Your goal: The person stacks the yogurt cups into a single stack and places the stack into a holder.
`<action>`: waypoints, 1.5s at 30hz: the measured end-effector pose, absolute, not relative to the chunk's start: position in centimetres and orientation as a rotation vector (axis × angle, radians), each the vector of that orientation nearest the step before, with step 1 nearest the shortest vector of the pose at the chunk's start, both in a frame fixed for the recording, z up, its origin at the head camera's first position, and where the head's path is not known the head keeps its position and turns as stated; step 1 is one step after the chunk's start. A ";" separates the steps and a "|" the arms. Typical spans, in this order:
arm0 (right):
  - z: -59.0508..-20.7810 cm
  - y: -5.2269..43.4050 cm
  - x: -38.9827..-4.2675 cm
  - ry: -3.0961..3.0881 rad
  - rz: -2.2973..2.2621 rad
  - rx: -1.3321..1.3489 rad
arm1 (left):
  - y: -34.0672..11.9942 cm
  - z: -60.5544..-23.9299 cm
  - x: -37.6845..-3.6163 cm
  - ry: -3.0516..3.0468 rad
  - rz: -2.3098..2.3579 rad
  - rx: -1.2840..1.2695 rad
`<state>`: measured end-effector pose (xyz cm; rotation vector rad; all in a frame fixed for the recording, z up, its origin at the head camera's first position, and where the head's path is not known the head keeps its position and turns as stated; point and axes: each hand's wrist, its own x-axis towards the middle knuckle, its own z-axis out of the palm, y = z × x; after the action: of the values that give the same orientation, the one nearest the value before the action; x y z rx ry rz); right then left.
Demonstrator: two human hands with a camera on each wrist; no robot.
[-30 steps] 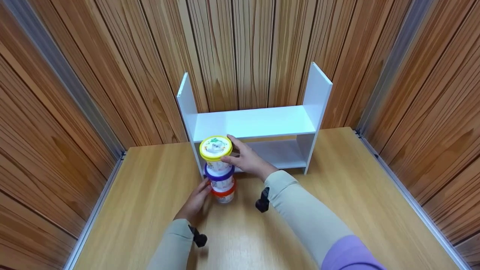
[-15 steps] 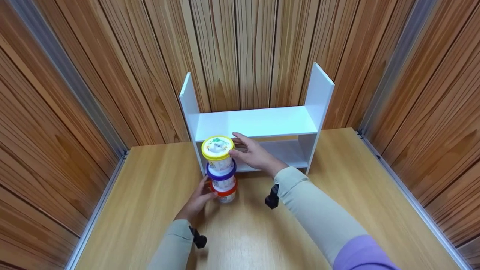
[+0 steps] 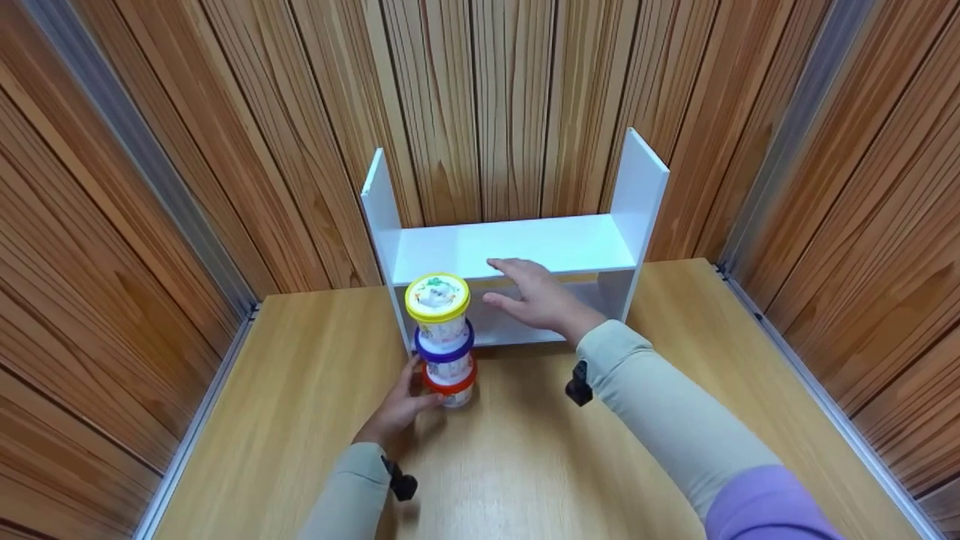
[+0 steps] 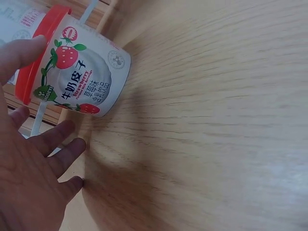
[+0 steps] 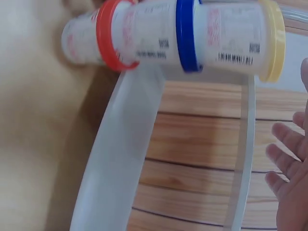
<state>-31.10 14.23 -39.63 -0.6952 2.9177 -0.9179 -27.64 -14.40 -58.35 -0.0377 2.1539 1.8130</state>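
Three white printed cups with lids stand stacked on the table: a yellow-lidded cup (image 3: 441, 330) on top, a blue-lidded cup (image 3: 450, 367) in the middle, and a red-lidded cup (image 3: 459, 397) at the bottom. Strawberries show on the bottom cup's label in the left wrist view. Beside it, my left hand (image 3: 397, 412) has spread fingers, with the thumb overlapping the red lid (image 4: 41, 53) in that view. My right hand (image 3: 544, 300) is off to the stack's right with straight fingers, apart from the cups and holding nothing.
A white two-level shelf (image 3: 517, 244) with tall side panels stands right behind the stack, against the wood-panelled wall (image 3: 510, 112). The wooden table (image 3: 487, 465) extends in front of it, with panelled walls on both sides.
My right hand has come away from the yellow-lidded cup and moved right, its fingers straightening. My left thumb has shifted slightly lower beside the red-lidded cup. The stack stays standing.
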 end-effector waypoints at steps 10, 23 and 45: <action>-39.7 17.3 -31.5 3.091 -0.426 -0.740 | -14.2 -58.5 -27.9 2.183 1.781 -0.045; -40.5 20.9 -32.1 3.077 -0.272 -0.585 | -13.4 -58.1 -27.6 2.162 1.832 -0.008; -41.1 22.4 -32.8 3.089 -0.244 -0.453 | -12.6 -58.1 -27.4 2.143 1.938 0.016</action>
<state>-32.75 22.44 -41.08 -0.4535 3.0893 -0.2437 -27.44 -12.64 -58.05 0.0164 2.1428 1.9381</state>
